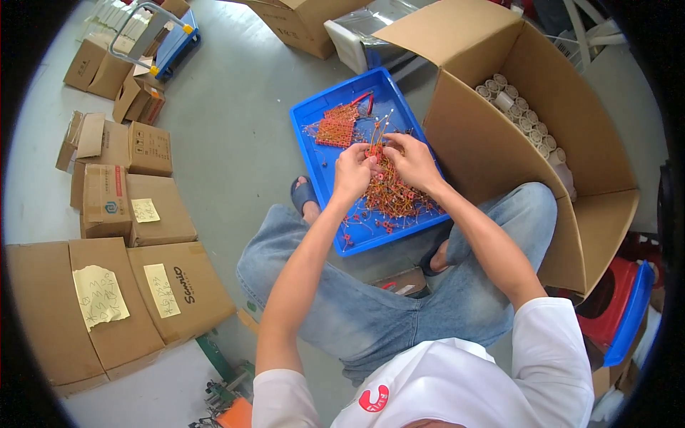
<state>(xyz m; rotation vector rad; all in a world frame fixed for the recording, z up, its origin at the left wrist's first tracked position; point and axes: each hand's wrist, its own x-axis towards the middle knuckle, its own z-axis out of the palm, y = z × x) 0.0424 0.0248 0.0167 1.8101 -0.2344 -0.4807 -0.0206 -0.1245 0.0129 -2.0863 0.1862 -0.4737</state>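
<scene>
A shallow blue tray lies on the floor between my feet. Over it, the fingers of my left hand pinch a small red part with thin wires, its wires sticking up. My right hand is closed on the same piece from the other side, fingers bent; its fingertips are partly hidden. Beneath both hands spreads a heap of small red and orange wired parts. Toward the tray's far left sit stacked red grid-like panels. Beside them is a red-handled hand tool.
A large open carton stands to the right, holding several white cylindrical rolls. Cardboard boxes line the left side, with a blue trolley beyond. A red and blue bin is at lower right.
</scene>
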